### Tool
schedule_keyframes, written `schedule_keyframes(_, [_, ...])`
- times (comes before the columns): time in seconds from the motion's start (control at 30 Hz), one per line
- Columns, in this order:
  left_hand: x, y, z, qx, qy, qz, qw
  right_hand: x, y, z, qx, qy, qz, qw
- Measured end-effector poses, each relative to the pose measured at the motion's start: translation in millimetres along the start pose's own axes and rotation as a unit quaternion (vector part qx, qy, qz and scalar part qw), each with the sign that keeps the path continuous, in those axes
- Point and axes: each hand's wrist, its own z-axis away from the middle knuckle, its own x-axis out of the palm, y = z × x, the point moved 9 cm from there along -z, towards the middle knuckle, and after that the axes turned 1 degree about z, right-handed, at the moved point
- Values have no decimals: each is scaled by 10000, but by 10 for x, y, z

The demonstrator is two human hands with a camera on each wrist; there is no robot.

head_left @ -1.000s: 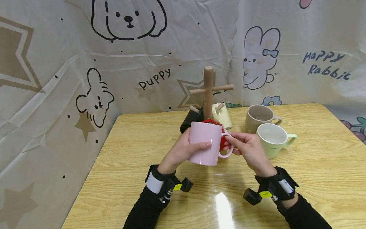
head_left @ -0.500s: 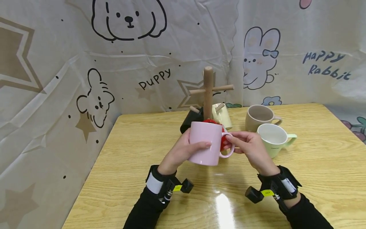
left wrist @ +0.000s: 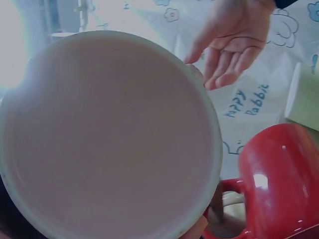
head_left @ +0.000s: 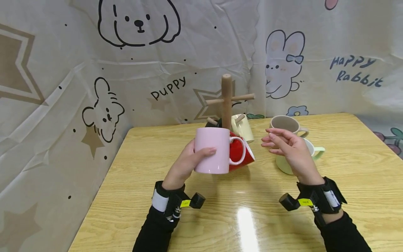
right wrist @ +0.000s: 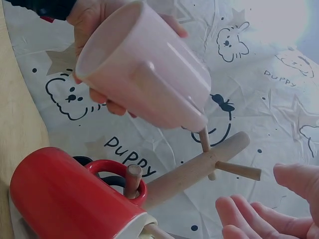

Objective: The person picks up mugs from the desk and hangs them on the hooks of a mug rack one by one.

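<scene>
My left hand (head_left: pixel 182 166) grips a pink mug (head_left: pixel 217 140) round its body, thumb across the near side, and holds it upright above the table. Its handle points right. Behind it rises a wooden mug tree (head_left: pixel 226 105); both upper pegs are bare. A red mug (right wrist: pixel 70 199) hangs tilted by its handle from a low peg in the right wrist view. To the right of the pink mug, apart from it, my right hand (head_left: pixel 296 154) holds nothing, fingers loosely extended. It overlaps a pale green mug (head_left: pixel 284 165) in the head view.
A cream mug (head_left: pixel 246 130) and a black mug (head_left: pixel 217 123), mostly hidden, sit low on the tree's far side. A taupe mug (head_left: pixel 281 122) stands behind the green one. The wooden table (head_left: pixel 132 182) backs onto a printed cloth (head_left: pixel 151 70).
My right hand has let go of the pink mug's handle and moved right. My left hand has carried the mug slightly left and up, uncovering more of the red mug.
</scene>
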Motion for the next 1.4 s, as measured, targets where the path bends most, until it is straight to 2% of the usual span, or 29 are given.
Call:
schedule_keyframes(0.17, [-148, 60, 37, 193, 262, 317, 9990, 25, -2, -11, -26, -94, 67, 9999])
schedule_keyframes(0.33, [-297, 40, 29, 288, 642, 1107, 9914, 64, -10, -16, -72, -209, 144, 9997])
schedule_keyframes(0.43, [-358, 27, -1, 334, 783, 1800, 9800, 81, 4, -14, 8, -269, 246, 9993])
schedule_keyframes(0.57, [-404, 64, -57, 524, 862, 2577, 9610, 100, 36, -3, 127, -377, 463, 9981])
schedule_keyframes(0.7, [-440, 122, -119, 636, 950, 3056, 9453, 115, 51, 2, 161, -464, 707, 9963])
schedule_keyframes(0.8, [-454, 160, -165, 644, 980, 3265, 9379, 138, 54, -4, 169, -528, 758, 9956])
schedule_keyframes(0.97, [-453, 177, -250, 558, 835, 3674, 9246, 183, 68, -13, 214, -641, 723, 9951])
schedule_keyframes(1.13, [-413, 135, -333, 260, 560, 4117, 9092, 217, 90, -17, 256, -732, 737, 9943])
schedule_keyframes(1.27, [-399, 101, -373, 115, 483, 4170, 9076, 236, 107, -24, 265, -816, 705, 9938])
schedule_keyframes(1.4, [-391, 83, -406, 113, 399, 4155, 9087, 248, 130, -41, 244, -887, 660, 9936])
